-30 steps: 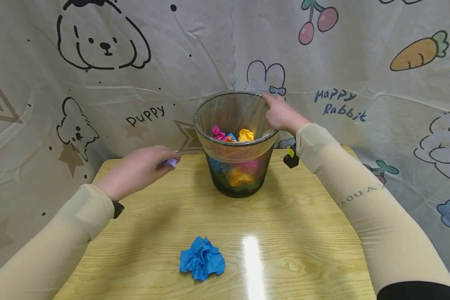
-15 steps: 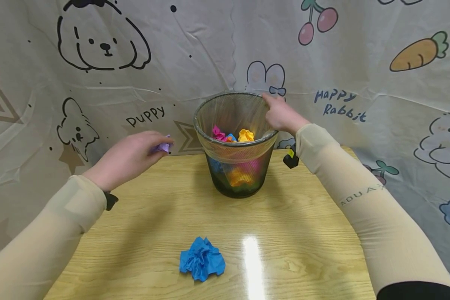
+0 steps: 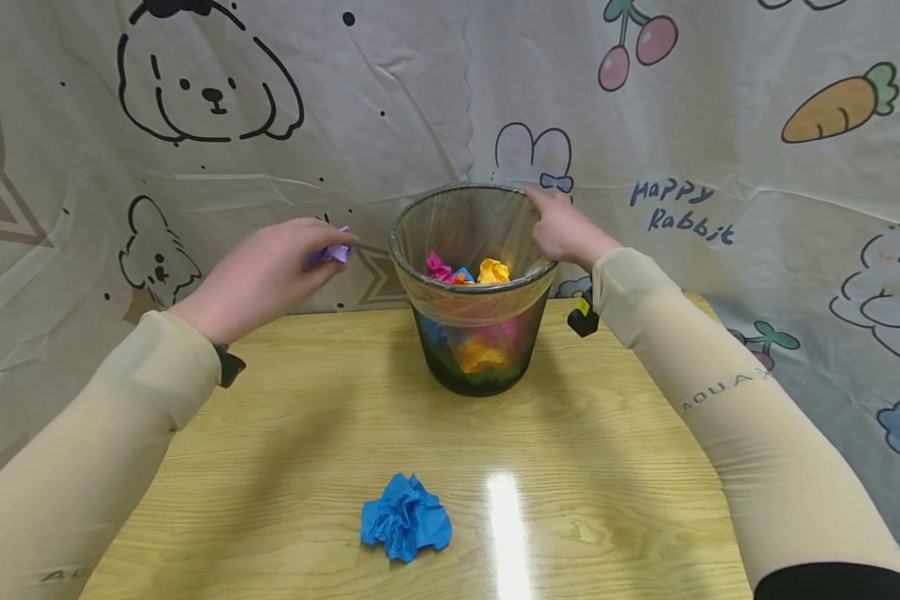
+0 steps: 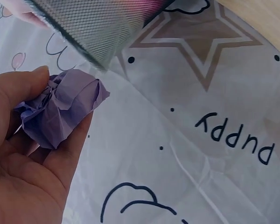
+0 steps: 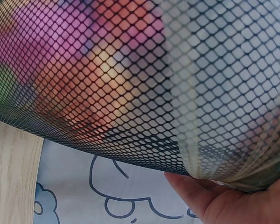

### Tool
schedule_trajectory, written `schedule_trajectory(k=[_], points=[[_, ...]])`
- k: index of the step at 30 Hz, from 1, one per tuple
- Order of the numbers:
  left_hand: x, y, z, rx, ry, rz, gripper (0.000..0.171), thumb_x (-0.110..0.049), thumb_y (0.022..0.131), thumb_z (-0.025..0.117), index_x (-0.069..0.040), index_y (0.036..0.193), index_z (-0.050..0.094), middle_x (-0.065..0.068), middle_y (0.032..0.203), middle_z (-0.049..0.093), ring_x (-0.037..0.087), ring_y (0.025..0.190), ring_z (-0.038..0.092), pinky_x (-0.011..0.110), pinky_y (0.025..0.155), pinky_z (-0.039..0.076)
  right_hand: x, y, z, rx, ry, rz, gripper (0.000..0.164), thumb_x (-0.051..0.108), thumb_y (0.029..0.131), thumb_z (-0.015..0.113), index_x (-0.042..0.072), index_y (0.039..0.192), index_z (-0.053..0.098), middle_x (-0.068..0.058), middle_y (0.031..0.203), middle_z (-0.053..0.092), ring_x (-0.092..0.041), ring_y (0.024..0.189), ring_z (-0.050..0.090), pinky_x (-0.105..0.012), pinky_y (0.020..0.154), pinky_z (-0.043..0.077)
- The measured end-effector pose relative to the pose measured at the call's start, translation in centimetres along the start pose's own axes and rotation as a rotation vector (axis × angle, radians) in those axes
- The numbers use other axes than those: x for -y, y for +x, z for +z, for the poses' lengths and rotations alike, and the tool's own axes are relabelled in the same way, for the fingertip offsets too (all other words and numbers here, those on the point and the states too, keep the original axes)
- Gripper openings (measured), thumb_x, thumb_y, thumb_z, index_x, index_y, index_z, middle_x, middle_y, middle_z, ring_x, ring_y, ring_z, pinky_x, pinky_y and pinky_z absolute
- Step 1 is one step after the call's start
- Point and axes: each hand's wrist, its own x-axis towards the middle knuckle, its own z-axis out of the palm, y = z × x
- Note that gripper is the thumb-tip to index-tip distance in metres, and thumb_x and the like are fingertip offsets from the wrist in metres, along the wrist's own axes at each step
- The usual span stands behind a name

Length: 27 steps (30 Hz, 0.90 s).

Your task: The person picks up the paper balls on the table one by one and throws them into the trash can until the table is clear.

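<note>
My left hand (image 3: pixel 273 267) pinches a crumpled ball of purple paper (image 4: pixel 60 105) between thumb and fingers. It is raised above the table, left of the mesh wastebasket (image 3: pixel 474 312) and a little below its rim's height. The wastebasket stands upright, with a clear liner folded over its rim. Crumpled pink, orange, blue and yellow papers (image 3: pixel 492 271) lie inside. My right hand (image 3: pixel 570 227) grips the basket's right rim; in the right wrist view its fingers (image 5: pixel 191 193) bend around the lined edge, partly out of frame. A crumpled blue paper (image 3: pixel 406 517) lies on the table near the front.
The wooden table (image 3: pixel 330 467) carries the basket near its back edge. Behind and beside it hangs a pale cloth (image 3: pixel 420 83) printed with cartoon animals, close to the basket's far side.
My left hand has first drawn slightly left, then risen towards rim height with the purple paper. The right hand, the basket and the blue paper stay in place.
</note>
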Motion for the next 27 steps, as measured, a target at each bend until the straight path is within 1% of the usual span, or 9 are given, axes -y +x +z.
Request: schedule_trajectory(k=[5, 9, 13, 17, 20, 27], points=[[-0.4, 1.2, -0.3, -0.043, -0.014, 0.006, 0.031, -0.009, 0.103, 0.06, -0.003, 0.133, 0.067, 0.01, 0.128, 0.068, 0.027, 0.118, 0.062, 0.045, 0.1, 0.048, 0.0, -0.1, 0.0, -0.003, 0.006, -0.009, 0.076, -0.002, 0.098, 0.03, 0.015, 0.166, 0.002, -0.017, 0.17, -0.006, -0.034, 0.154, -0.006, -0.05, 0.121, 0.002], [-0.8, 2.0, -0.2, -0.072, -0.03, 0.019, 0.031, -0.012, 0.104, 0.058, -0.005, 0.133, 0.068, 0.008, 0.128, 0.068, 0.024, 0.118, 0.062, 0.042, 0.1, 0.048, 0.1, -0.2, 0.0, 0.0, 0.007, -0.018, 0.076, -0.002, 0.098, 0.03, 0.015, 0.166, 0.002, -0.018, 0.17, -0.006, -0.034, 0.154, -0.006, -0.05, 0.121, 0.002], [-1.1, 3.1, -0.2, -0.087, -0.043, 0.035, 0.03, -0.011, 0.104, 0.058, -0.006, 0.132, 0.069, 0.007, 0.127, 0.068, 0.023, 0.118, 0.061, 0.041, 0.101, 0.047, 0.1, -0.2, -0.1, 0.003, 0.009, -0.016, 0.076, -0.003, 0.098, 0.03, 0.015, 0.166, 0.001, -0.018, 0.17, -0.006, -0.035, 0.154, -0.006, -0.05, 0.121, 0.002], [-1.5, 4.5, 0.0, -0.084, -0.048, 0.045, 0.03, -0.008, 0.103, 0.059, -0.004, 0.131, 0.069, 0.009, 0.126, 0.069, 0.025, 0.119, 0.061, 0.042, 0.104, 0.045, 0.1, -0.3, -0.1, 0.007, 0.008, -0.008, 0.076, -0.003, 0.098, 0.029, 0.016, 0.166, 0.001, -0.017, 0.17, -0.007, -0.034, 0.154, -0.007, -0.05, 0.121, 0.001], [-1.8, 5.5, 0.4, -0.067, -0.056, 0.044, 0.031, -0.008, 0.102, 0.061, -0.003, 0.132, 0.068, 0.011, 0.128, 0.068, 0.026, 0.12, 0.061, 0.042, 0.105, 0.044, 0.1, -0.2, 0.0, 0.008, 0.007, -0.004, 0.076, -0.003, 0.098, 0.029, 0.016, 0.166, 0.001, -0.016, 0.17, -0.007, -0.033, 0.154, -0.007, -0.049, 0.121, 0.001], [-3.0, 7.3, 1.4, -0.04, -0.076, 0.051, 0.032, -0.01, 0.102, 0.063, -0.004, 0.133, 0.068, 0.011, 0.13, 0.067, 0.026, 0.122, 0.06, 0.04, 0.107, 0.044, -0.1, -0.3, -0.1, 0.007, 0.008, -0.011, 0.075, -0.002, 0.099, 0.029, 0.016, 0.166, 0.001, -0.018, 0.17, -0.008, -0.035, 0.154, -0.007, -0.05, 0.121, 0.001]])
